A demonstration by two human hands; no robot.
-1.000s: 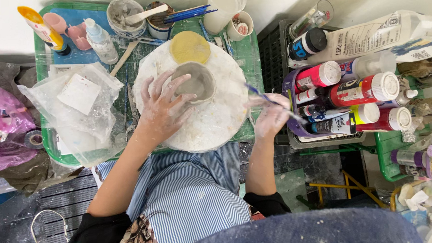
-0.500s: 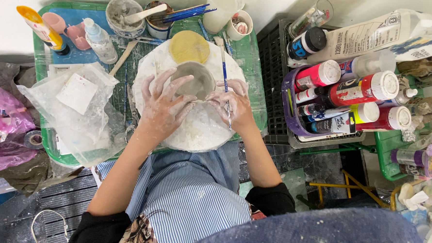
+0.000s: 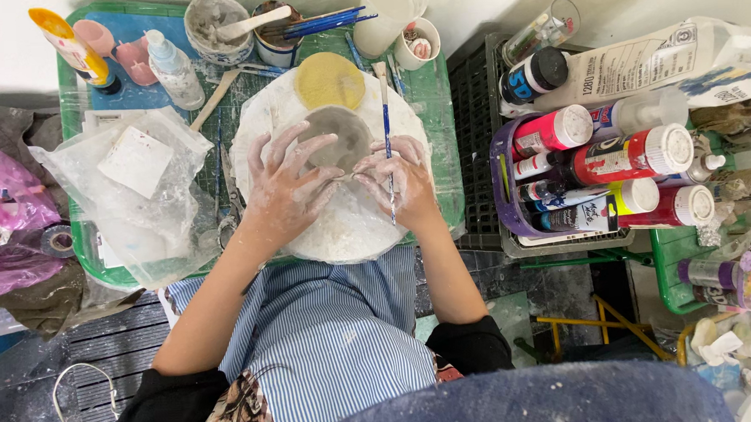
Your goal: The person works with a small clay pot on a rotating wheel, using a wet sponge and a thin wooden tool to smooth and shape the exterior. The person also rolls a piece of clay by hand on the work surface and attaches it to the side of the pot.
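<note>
Right hand came back from the paints, brush tucked in its fingers; left hand spread open on the clay bowl, centred on the white disc. Bowl's formed, unpainted.

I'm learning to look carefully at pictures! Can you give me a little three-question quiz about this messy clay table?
1. True or false: both clay-smeared hands touch the small grey clay bowl on the round white board.
2. Which hand holds the thin blue-handled brush? A) left hand B) right hand
3. What colour is the flat round disc just beyond the bowl?

Key: 1 true; 2 B; 3 yellow.
</note>
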